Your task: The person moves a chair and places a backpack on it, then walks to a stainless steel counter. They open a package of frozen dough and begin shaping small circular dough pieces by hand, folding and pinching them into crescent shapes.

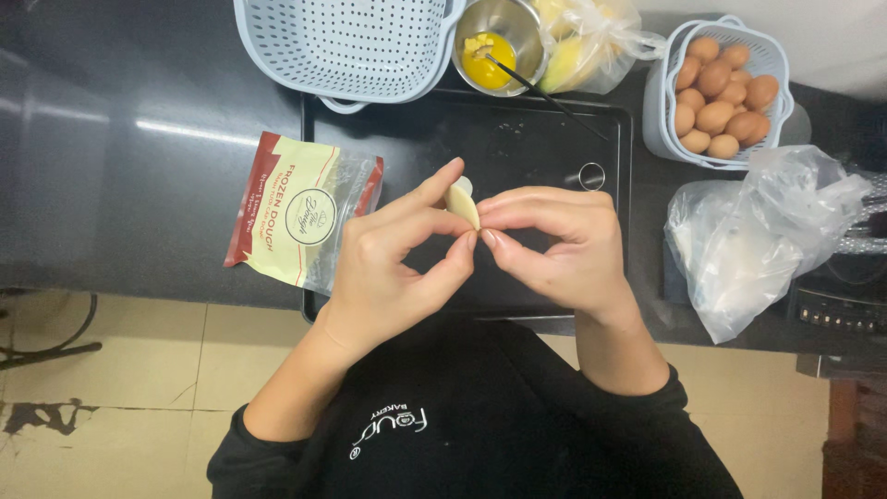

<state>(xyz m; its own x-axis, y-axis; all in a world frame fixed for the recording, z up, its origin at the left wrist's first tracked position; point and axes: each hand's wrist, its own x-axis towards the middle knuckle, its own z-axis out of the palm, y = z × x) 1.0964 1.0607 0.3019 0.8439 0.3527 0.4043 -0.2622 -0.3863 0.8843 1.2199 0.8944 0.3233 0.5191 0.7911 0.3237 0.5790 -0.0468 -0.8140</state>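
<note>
A: Single view, head-mounted, looking straight down, close over the worktop's (111, 185) near edge.
B: Facing?
A: Near edge at bottom, far edge at top. Black tray (554, 139) mid-frame, floor (139, 370) below. No second view.

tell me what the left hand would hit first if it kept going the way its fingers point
Probably the small metal ring on the black tray; the left hand points up-right past the dough piece it pinches. Depth is unclear.
</note>
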